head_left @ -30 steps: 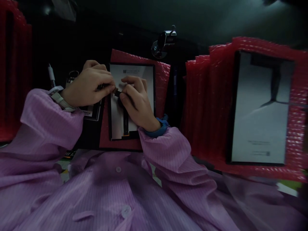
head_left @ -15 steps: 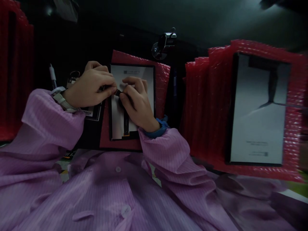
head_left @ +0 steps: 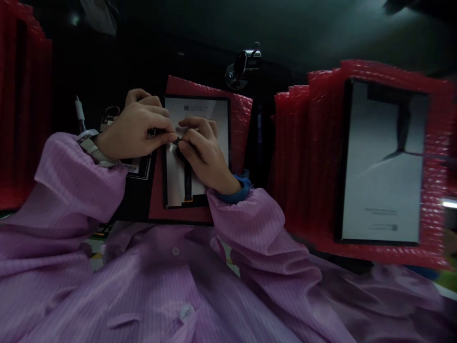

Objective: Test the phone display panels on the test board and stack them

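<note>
A display panel (head_left: 221, 138) lies back side up on a red bubble-wrap sheet (head_left: 243, 119). A dark flat flex cable (head_left: 187, 178) runs up from its lower edge and passes under my right hand. My left hand (head_left: 141, 126) comes over the panel's left edge, thumb and forefinger closed in a pinch. Facing it above the panel, my right hand (head_left: 209, 155) pinches the small dark connector end of the flex cable. Both sets of fingertips meet there and largely cover it. Partly beneath my left hand sits a dark circuit board with a label (head_left: 133, 168).
Red bubble-wrap sleeves (head_left: 293, 157) are stacked at the right, with another panel (head_left: 385, 181) on top. More red sleeves (head_left: 21, 109) stand at the far left. A small metal counter (head_left: 246, 62) is behind the panel. A white-topped pen (head_left: 79, 109) is near my left wrist.
My fingertips have drawn closer over the connector, so less of it shows between them. My right hand has shifted very slightly. The panel stays in place.
</note>
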Demonstrator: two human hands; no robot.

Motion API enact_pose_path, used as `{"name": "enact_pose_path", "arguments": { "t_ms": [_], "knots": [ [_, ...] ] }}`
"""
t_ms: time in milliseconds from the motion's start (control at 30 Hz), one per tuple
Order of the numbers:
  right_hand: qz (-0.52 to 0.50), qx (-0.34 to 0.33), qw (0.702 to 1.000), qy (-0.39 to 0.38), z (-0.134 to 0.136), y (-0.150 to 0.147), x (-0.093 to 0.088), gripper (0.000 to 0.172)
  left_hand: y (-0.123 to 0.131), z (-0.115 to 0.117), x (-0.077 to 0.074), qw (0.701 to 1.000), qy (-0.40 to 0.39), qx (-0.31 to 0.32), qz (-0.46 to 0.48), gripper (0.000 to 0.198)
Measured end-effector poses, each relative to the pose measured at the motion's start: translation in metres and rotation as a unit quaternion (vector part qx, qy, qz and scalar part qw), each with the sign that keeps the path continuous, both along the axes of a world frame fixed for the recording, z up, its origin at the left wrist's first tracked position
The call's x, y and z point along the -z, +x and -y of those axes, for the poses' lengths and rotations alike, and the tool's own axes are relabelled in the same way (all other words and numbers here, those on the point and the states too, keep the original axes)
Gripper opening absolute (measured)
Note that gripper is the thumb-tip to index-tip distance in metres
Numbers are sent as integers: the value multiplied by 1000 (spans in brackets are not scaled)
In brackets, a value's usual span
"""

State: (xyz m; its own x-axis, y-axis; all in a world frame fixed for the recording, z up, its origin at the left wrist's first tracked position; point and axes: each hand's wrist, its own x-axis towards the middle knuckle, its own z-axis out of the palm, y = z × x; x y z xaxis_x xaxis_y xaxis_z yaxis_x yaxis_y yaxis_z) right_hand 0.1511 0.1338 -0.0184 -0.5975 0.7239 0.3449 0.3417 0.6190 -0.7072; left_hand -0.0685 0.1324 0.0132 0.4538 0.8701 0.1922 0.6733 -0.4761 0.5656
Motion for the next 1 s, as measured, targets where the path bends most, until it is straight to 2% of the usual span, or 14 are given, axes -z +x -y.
{"name": "enact_pose_path", "arguments": {
  "t_ms": [300,467,500,567,667,700,733,800,833,933,1000],
  "knots": [
    [-2,-6,1000,-28,0,-2,1,23,8,5,-2,999,-10,-37,-11,26],
    [-19,-3,999,-29,1,-5,-1,32,4,4,-7,998,49,-46,-13,35],
    [-33,1,999,-29,1,-4,-2,35,3,6,-9,995,80,-62,6,41],
    [-63,13,998,-28,1,-2,-4,43,2,18,-14,975,157,-136,76,47],
    [-95,52,994,-24,0,3,-6,48,7,56,-17,914,230,-298,150,32],
    [-102,66,992,-22,-1,5,-6,49,10,71,-15,906,229,-332,130,25],
    [-108,79,991,-21,-3,6,-7,49,13,86,-12,910,225,-338,85,21],
    [-117,100,988,-18,-7,9,-11,49,18,112,-2,934,174,-309,-44,20],
    [-118,107,987,-15,-8,11,-13,48,20,121,4,937,128,-308,-104,23],
    [-105,128,986,16,-4,21,-22,45,21,132,17,923,34,-325,-202,37],
    [-93,150,984,35,7,32,-26,40,20,131,20,919,23,-319,-229,39]
  ]
}}
